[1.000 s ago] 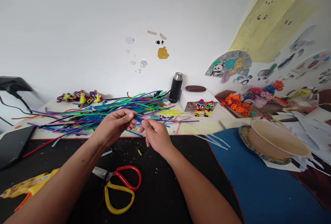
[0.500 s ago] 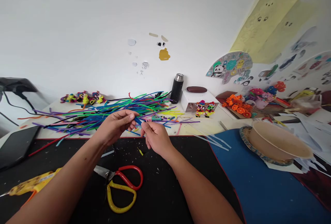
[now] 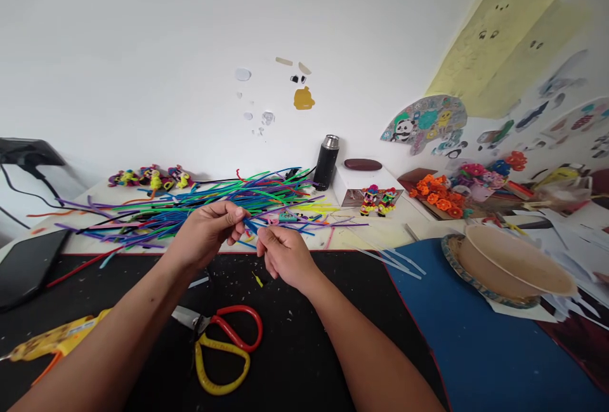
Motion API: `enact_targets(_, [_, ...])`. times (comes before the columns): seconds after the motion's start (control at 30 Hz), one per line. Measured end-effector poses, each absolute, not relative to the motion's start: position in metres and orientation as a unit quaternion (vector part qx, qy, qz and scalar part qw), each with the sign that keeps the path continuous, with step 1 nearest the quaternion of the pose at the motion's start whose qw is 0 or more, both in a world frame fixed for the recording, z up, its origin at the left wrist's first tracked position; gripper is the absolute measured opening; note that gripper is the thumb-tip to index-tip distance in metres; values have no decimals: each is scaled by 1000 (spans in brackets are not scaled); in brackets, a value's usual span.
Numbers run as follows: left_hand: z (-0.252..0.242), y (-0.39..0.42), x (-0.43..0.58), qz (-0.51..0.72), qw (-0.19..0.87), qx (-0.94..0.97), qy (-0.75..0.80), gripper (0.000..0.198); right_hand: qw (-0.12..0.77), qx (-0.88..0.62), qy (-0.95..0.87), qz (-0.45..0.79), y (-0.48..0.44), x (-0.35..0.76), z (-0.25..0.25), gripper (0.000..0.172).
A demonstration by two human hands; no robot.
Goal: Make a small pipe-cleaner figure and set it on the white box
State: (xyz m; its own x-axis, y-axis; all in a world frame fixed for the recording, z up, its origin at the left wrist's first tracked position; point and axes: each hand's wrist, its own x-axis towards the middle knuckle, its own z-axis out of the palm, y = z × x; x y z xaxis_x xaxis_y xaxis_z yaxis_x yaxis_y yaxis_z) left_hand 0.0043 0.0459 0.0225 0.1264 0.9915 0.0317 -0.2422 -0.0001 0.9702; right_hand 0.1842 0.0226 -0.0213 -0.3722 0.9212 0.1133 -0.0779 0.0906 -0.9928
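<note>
Between my two hands runs a short blue pipe cleaner (image 3: 250, 226), pinched at both sides above the front of the black mat. My left hand (image 3: 212, 226) grips one part with thumb and fingers. My right hand (image 3: 285, 254) pinches the other part, its fingers curled. Behind the hands lies a heap of colourful pipe cleaners (image 3: 176, 216). Below them on the mat are scissors (image 3: 222, 342) with one red and one yellow handle. A small yellow-green scrap (image 3: 257, 279) lies close to my right hand.
A yellow glue gun (image 3: 59, 341) lies left, partly behind my left forearm. A black tablet-like slab (image 3: 31, 267) is beyond it. Behind stand a black flask (image 3: 326, 163), a white box (image 3: 366, 183) and small figures (image 3: 379, 201). A beige bowl (image 3: 518, 259) sits right on a blue mat (image 3: 457, 329).
My hands have drawn slightly apart, mostly by the left hand shifting left, and more of the blue pipe cleaner shows between them. The view has shifted a little.
</note>
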Motion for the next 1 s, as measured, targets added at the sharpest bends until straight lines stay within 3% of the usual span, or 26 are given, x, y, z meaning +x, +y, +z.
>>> enact_targets(0.47, [23,44,4,529,572,482,402,38,443,-294,-471,704,23,182,-18,55])
enact_targets(0.63, [25,44,5,513,564,497,414,38,452,-365,-551,599,23,181,-26,54])
enact_targets(1.0, [21,46,6,520,542,485,448,38,422,-436,-715,347,18,184,-22,30])
